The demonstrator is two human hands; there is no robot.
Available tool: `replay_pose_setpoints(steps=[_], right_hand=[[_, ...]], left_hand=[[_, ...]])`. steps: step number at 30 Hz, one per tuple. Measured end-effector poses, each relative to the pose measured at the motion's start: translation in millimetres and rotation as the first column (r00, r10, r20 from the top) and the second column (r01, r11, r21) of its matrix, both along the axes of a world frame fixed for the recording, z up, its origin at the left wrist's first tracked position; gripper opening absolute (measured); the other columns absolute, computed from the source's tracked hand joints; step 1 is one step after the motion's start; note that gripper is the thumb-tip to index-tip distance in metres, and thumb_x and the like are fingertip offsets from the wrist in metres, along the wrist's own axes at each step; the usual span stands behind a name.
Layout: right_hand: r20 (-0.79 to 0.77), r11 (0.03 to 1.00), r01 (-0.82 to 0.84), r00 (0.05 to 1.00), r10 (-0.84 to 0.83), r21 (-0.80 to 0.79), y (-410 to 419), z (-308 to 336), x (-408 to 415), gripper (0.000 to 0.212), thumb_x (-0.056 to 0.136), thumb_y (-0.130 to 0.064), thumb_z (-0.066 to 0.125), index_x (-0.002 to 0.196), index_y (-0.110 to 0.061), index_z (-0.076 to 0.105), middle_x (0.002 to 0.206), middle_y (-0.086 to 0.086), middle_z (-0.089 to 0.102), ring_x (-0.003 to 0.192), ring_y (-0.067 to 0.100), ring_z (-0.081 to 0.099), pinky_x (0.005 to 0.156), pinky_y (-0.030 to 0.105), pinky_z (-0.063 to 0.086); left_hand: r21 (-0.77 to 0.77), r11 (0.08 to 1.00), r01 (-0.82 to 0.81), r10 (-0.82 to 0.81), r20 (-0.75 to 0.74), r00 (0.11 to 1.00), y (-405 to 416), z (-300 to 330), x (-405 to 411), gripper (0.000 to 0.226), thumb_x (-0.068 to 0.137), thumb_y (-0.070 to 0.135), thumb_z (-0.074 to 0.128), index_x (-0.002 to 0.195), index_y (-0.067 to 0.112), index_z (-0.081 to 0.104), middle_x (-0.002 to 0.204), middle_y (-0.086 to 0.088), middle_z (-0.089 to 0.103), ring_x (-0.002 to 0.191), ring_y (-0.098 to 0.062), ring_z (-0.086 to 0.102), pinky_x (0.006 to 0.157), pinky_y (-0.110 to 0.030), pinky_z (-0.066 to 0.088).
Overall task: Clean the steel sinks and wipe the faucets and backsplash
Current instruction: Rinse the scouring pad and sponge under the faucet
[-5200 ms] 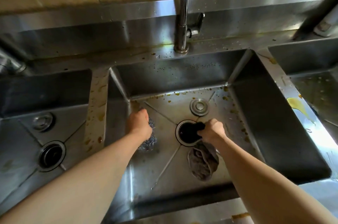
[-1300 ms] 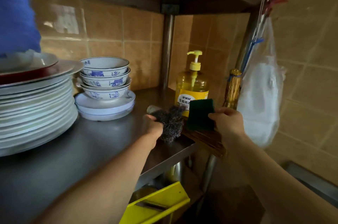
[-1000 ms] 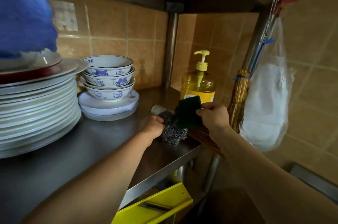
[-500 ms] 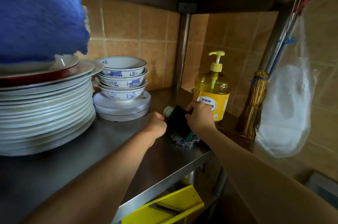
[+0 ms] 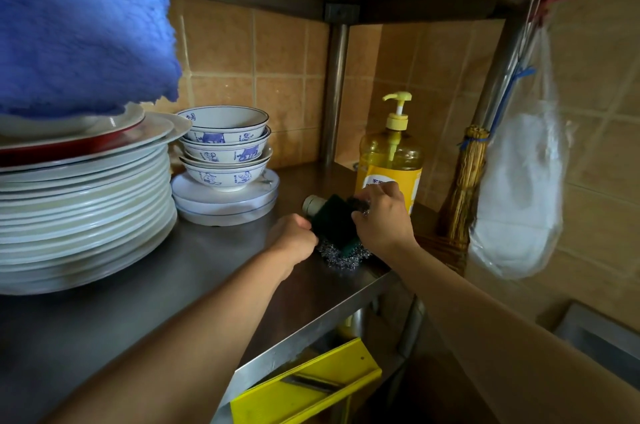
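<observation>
Nearest the viewer, at 6 o'clock, a yellow tray juts from under the steel shelf. Both forearms reach up to the shelf's front corner. The left hand is curled shut beside the steel wool, touching the pad's edge; whether it actually grips anything cannot be told. The right hand pinches the green scouring pad from above, pressing it onto the steel wool, apparently stowing the two scrubbers together at the shelf edge. A small grey cap lies just behind them. Further back, at 1 o'clock, stands a yellow pump bottle, handy to the scrubbers; a straw brush and plastic bag hang at 3 o'clock. At 10 o'clock sit stacked bowls and plates under a blue cloth. Only a corner of one sink shows, at 4 o'clock.
</observation>
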State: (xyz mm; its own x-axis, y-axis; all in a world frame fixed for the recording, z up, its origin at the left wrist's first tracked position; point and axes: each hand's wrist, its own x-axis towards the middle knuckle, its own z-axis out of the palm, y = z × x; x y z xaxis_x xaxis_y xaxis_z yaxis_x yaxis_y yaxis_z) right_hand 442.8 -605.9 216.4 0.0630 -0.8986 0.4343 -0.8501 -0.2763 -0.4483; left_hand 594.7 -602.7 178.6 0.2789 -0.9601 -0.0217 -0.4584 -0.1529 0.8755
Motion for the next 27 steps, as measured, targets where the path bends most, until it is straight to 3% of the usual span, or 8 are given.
replay_pose_setpoints(steps=[7,12,18,24,27], right_hand=[[0.037,0.997,0.07,0.997,-0.07,-0.005,38.8,-2.4,-27.9,0.054,0.086,-0.022,0.066,0.134,-0.013,0.045,0.135,0.008,0.038,0.129,0.026,0.034,0.103,0.036,0.038],[0.079,0.989,0.145,0.986,-0.146,0.022,72.2,-12.6,-52.1,0.058,0.083,-0.026,0.068,0.135,-0.015,0.043,0.136,0.006,0.032,0.129,0.025,0.031,0.107,0.037,0.036],[0.037,0.962,0.269,0.962,-0.271,0.051,120.9,-25.5,-100.3,0.061,0.078,-0.031,0.065,0.134,-0.019,0.044,0.135,0.007,0.038,0.124,0.026,0.03,0.104,0.036,0.031],[0.052,0.917,0.354,0.928,-0.369,0.184,187.2,-42.3,-165.9,0.07,0.082,-0.036,0.066,0.141,-0.023,0.032,0.142,0.004,0.024,0.13,0.027,0.021,0.11,0.039,0.029],[0.066,0.889,0.392,0.906,-0.417,0.238,227.0,-52.6,-204.8,0.071,0.082,-0.035,0.067,0.141,-0.02,0.032,0.143,0.006,0.023,0.131,0.028,0.02,0.11,0.037,0.026]], left_hand=[[-0.069,0.995,0.073,-0.073,0.001,0.997,13.1,16.1,-22.2,0.034,0.084,0.009,0.065,0.117,0.014,0.06,0.123,-0.013,0.057,0.112,-0.028,0.055,0.097,-0.035,0.046],[-0.079,0.986,0.147,-0.149,-0.029,0.988,35.0,21.5,-51.5,0.029,0.081,0.011,0.066,0.108,0.022,0.059,0.113,-0.014,0.063,0.095,-0.03,0.063,0.075,-0.033,0.053],[-0.041,0.96,0.277,-0.277,0.008,0.961,74.9,18.2,-102.1,0.028,0.084,0.014,0.064,0.111,0.022,0.058,0.113,-0.007,0.064,0.1,-0.026,0.062,0.084,-0.035,0.053],[0.03,0.92,0.392,-0.392,-0.003,0.92,125.8,1.1,-173.4,0.025,0.08,0.014,0.066,0.098,0.029,0.055,0.109,-0.008,0.064,0.101,-0.028,0.062,0.089,-0.042,0.053],[0.061,0.899,0.434,-0.435,0.003,0.901,157.4,-10.5,-214.7,0.024,0.08,0.015,0.066,0.098,0.028,0.057,0.107,-0.006,0.066,0.099,-0.026,0.064,0.084,-0.036,0.054]])
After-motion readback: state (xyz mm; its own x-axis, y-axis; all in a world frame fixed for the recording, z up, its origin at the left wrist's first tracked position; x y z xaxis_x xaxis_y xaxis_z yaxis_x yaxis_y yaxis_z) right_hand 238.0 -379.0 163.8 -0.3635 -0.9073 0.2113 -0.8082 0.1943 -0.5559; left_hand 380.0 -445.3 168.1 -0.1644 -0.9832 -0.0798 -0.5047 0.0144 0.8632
